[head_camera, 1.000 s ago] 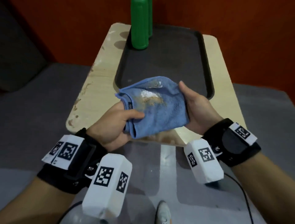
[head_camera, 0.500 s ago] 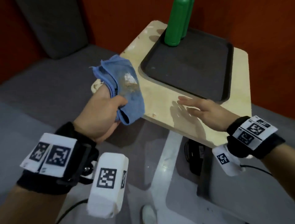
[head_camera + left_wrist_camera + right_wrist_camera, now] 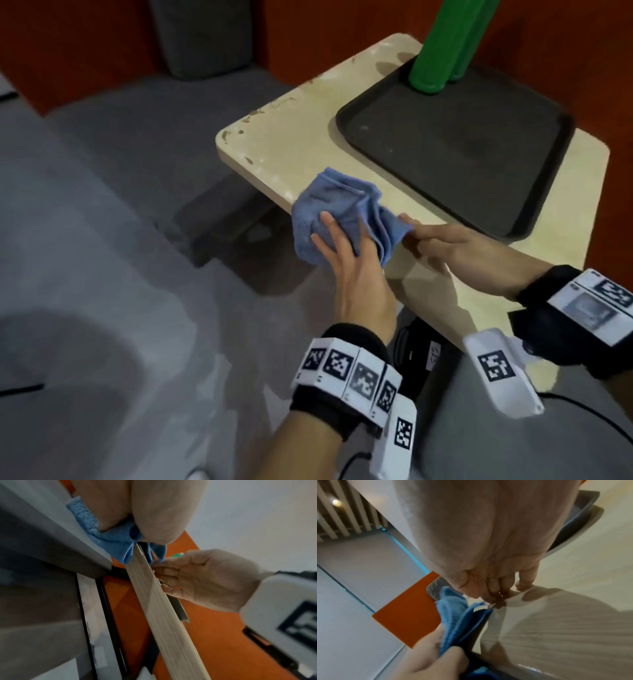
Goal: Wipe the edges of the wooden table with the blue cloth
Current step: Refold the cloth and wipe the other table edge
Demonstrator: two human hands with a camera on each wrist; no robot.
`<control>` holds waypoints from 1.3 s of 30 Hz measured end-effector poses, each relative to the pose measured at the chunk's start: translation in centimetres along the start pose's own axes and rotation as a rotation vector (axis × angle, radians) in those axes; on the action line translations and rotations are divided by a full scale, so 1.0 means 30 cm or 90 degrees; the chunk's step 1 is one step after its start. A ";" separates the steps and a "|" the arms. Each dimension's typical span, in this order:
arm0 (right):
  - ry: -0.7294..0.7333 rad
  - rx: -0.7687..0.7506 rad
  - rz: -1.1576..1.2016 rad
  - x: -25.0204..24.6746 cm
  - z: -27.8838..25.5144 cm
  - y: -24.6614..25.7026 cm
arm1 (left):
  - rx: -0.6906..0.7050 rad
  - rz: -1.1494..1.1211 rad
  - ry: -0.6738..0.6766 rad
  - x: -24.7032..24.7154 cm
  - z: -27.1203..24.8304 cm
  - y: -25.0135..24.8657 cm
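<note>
The blue cloth [image 3: 339,209] lies bunched over the near-left edge of the wooden table [image 3: 301,147]. My left hand [image 3: 346,253] covers it with fingers spread on top. In the right wrist view the cloth [image 3: 457,616] runs between that hand's thumb and fingers [image 3: 435,654]. My right hand [image 3: 442,246] lies on the tabletop and pinches the cloth's right end. From the left wrist the cloth [image 3: 113,540] hangs down the table's edge [image 3: 159,615], and the right hand [image 3: 202,577] has curled fingers at the cloth's corner.
A black tray [image 3: 462,154] takes up most of the tabletop, with green bottles [image 3: 442,44] standing at its far end. Grey upholstered seating [image 3: 102,192] lies left of the table. A dark object [image 3: 411,353] and a cable sit on the floor beneath.
My left hand has brought the cloth down from the air onto the table's near edge. My right hand has slid left from lying flat on the table to the cloth's end.
</note>
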State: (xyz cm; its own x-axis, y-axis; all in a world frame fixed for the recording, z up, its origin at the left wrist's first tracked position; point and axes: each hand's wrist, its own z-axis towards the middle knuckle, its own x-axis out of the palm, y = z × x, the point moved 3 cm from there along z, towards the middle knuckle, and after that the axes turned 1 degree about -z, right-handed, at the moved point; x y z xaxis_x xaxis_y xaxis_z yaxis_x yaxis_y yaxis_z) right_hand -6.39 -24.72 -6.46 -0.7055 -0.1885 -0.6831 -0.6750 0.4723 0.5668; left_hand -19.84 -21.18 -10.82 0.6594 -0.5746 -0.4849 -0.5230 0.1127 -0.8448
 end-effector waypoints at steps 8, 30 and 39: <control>0.035 0.009 0.085 -0.023 0.010 -0.009 | -0.022 0.157 -0.047 -0.020 0.096 0.042; 0.010 -0.004 0.012 -0.005 0.143 0.100 | 0.006 0.212 -0.083 -0.085 0.171 0.072; -0.010 -0.022 -0.036 0.013 0.150 0.078 | -0.025 0.194 -0.077 -0.133 0.207 0.085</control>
State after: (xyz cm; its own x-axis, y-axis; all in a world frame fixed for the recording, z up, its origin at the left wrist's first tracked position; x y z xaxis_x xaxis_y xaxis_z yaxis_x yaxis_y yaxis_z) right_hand -7.29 -19.82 -7.48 -0.6628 -0.1996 -0.7217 -0.7208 0.4310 0.5428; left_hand -20.45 -13.56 -12.44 0.5274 -0.4183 -0.7395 -0.7248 0.2326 -0.6485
